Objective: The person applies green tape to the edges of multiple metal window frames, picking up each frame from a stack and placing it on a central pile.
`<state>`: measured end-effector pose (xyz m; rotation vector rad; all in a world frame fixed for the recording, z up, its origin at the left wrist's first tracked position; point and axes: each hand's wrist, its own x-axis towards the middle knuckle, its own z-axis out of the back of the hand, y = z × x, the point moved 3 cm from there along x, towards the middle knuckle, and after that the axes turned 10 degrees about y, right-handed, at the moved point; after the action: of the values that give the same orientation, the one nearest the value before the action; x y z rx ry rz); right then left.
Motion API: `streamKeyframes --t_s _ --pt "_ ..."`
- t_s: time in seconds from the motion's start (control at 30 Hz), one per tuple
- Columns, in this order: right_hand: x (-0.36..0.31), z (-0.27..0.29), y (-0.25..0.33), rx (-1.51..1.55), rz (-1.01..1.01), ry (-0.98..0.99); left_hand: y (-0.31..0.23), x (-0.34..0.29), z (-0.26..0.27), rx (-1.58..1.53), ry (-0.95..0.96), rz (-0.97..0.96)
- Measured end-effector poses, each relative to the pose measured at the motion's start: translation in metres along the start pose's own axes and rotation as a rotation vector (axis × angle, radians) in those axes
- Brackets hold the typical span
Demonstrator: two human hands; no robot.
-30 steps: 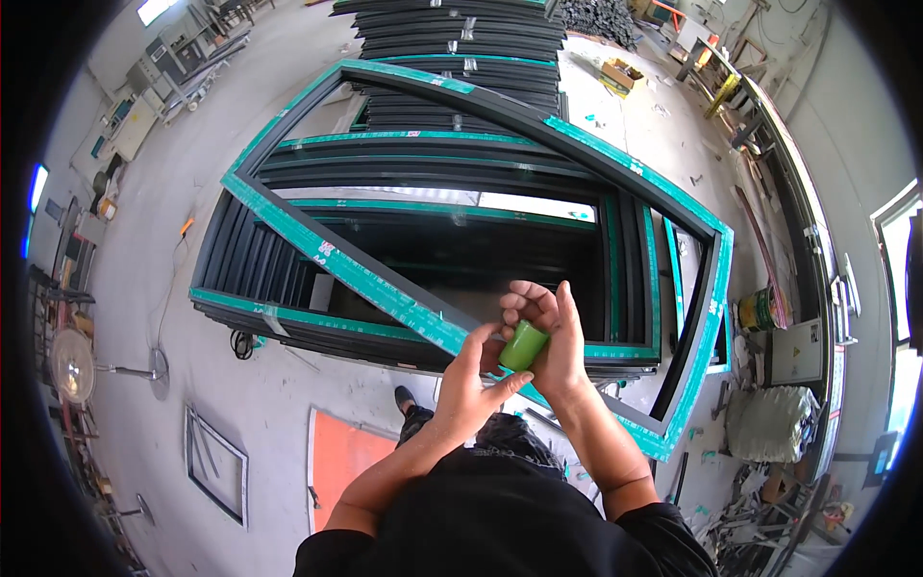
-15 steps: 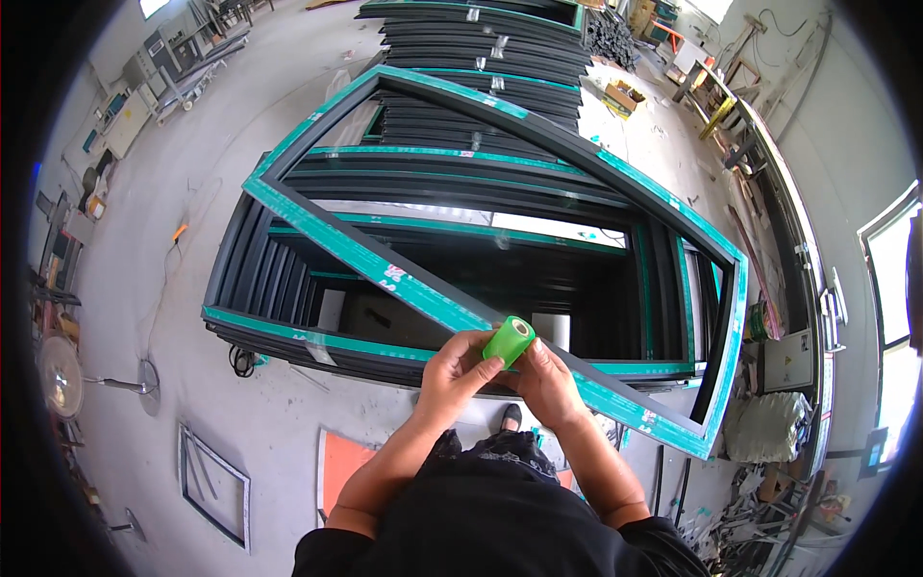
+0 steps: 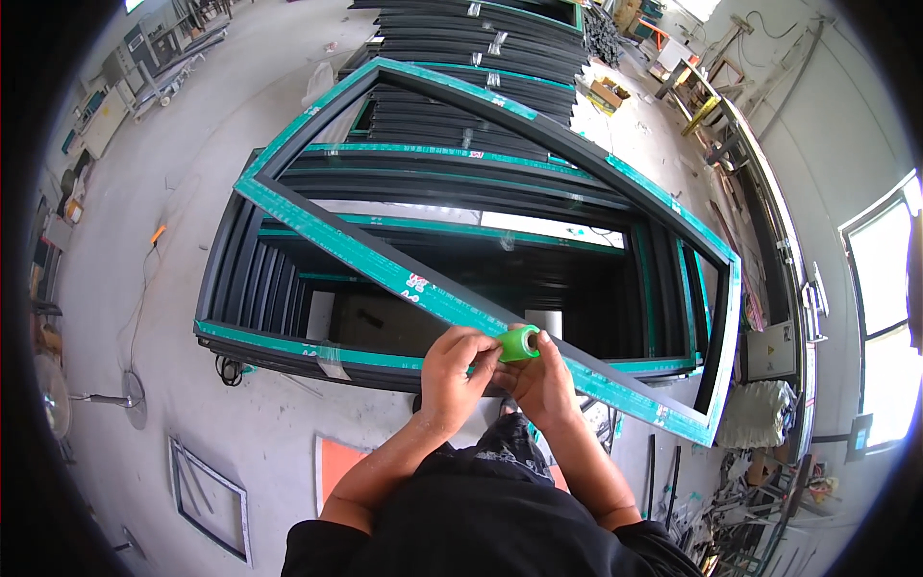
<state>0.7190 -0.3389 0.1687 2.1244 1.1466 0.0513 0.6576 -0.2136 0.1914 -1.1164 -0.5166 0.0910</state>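
A small roll of green tape [image 3: 516, 344] with a pale core is held in front of my body. My right hand [image 3: 545, 390] grips it, the thumb at its core end and the fingers beneath. With thumb and forefinger pinched together, my left hand [image 3: 452, 380] touches the roll's left side; whether a loose tape end is between them cannot be made out. Just beyond my hands, a black window frame [image 3: 385, 267] with green protective film lies askew on a stack of similar frames [image 3: 279, 339].
More dark frames [image 3: 471, 96] are piled behind the stack. On the floor at left are a small frame [image 3: 207, 500] and a standing fan [image 3: 58, 396]. An orange-red panel [image 3: 336, 462] lies by my feet. Workbenches [image 3: 735, 125] and a window [image 3: 880, 317] line the right.
The roll has turned from upright to nearly sideways, its core end now toward the right. My left hand has shifted from wrapping the roll to pinching at its left side.
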Motion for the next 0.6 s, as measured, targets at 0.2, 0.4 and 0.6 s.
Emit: streamKeyframes --t_s 0.2,0.4,0.6 --pt "0.002 0.011 0.027 -0.046 -0.020 0.065 -0.009 0.019 -0.024 0.079 0.011 -0.017" --pt "-0.007 0.042 0.069 0.111 -0.096 0.080 -0.021 0.031 -0.052 -0.295 0.181 0.076" --pt "-0.009 0.059 0.091 0.092 -0.053 0.094 -0.039 0.047 -0.081 0.081 0.077 -0.024"
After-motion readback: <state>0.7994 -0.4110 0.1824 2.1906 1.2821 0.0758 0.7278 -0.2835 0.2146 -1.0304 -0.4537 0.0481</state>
